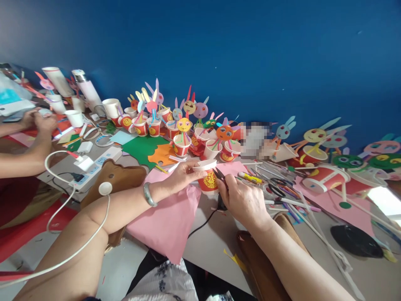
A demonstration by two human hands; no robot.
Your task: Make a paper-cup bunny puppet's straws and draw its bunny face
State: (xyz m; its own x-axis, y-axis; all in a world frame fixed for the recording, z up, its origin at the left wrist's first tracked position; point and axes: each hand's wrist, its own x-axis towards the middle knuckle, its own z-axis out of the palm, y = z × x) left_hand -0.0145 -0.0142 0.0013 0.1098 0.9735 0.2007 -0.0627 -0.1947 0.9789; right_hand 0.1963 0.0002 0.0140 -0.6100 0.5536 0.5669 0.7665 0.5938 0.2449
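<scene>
Item: red paper cup (209, 180) with a gold emblem and white rim, held just above the pink paper sheet (171, 219) near the middle of the table (206, 246), tilted with its mouth toward your left.

Your left hand (181, 175): fingers closed on the cup's rim and upper wall, gripping it. A grey bangle (149, 195) sits on that wrist.

Your right hand (242, 200): clenched around small dark scissors (219, 174), whose blades touch the cup's right side. Whether the blades are parted, you cannot tell from here.

Just beyond the cup: green paper (142, 148) and orange paper (161, 154) lying flat, partly overlapped.

Behind these: a cluster of finished cup figures (183, 133), red-and-white cups carrying round paper faces with long ears, ranged along the blue wall (250, 50).

To your right: a cup on its side (326, 177), loose strips and pens, a second pair of scissors (277, 186), a black disc (355, 241).

To your left: a white power strip (95, 165), a white cable (62, 217) running across your left forearm, and another person's hands (39, 121) at the table's far left end.
</scene>
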